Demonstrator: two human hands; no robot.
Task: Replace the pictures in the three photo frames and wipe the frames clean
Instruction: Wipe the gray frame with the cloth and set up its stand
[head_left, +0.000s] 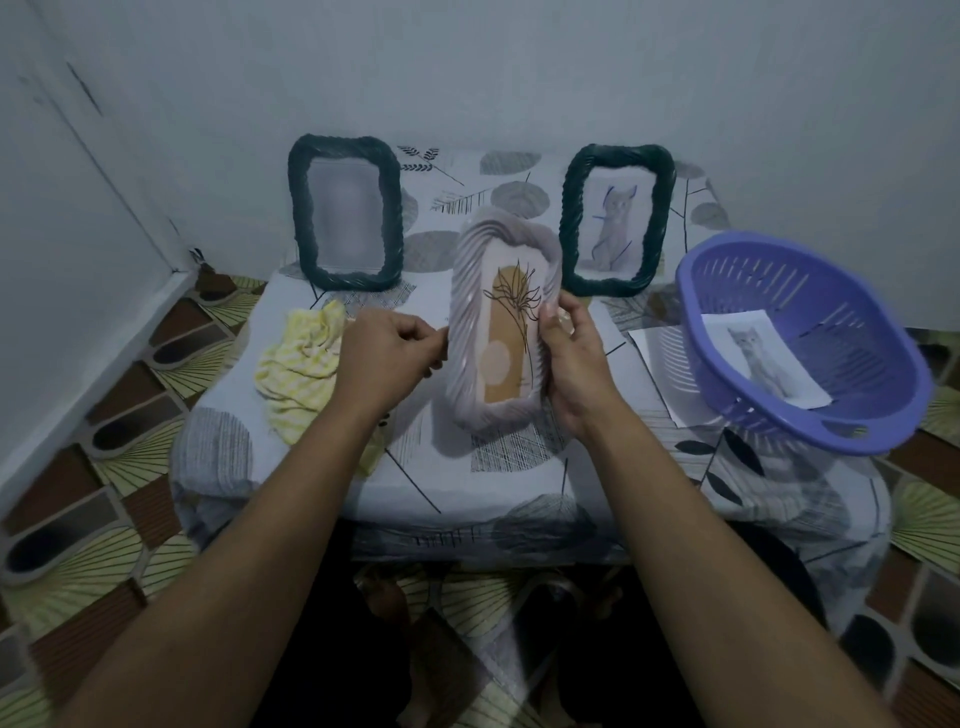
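Item, fingers of my left hand (387, 358): curled, pinching the left rim of the white frame (467, 364), which I judge is to steady it while its front is looked over. Item, right hand (574, 364): thumb laid on the front of the right rim, the other fingers wrapped behind the frame and out of sight, taking its weight. Item, the white frame itself: held clear above the middle of the table (467, 483), top tilted away from me, face to the camera, with a plant drawing (511, 332) in it; I cannot tell whether this is the old picture or the new one. Both forearms reach in from the near edge and converge on the frame. Item, yellow cloth (298, 364): crumpled by the left edge, just beside the left hand, handy for wiping. Item, left green frame (297, 223): upright at the far edge, its picture too blurred to read. Item, right green frame (569, 228): upright at the far edge, holding a cat picture (615, 223). Item, purple basket (698, 312): at the right edge, holding a cat print (763, 358), with a loose sheet (657, 358) partly under it.
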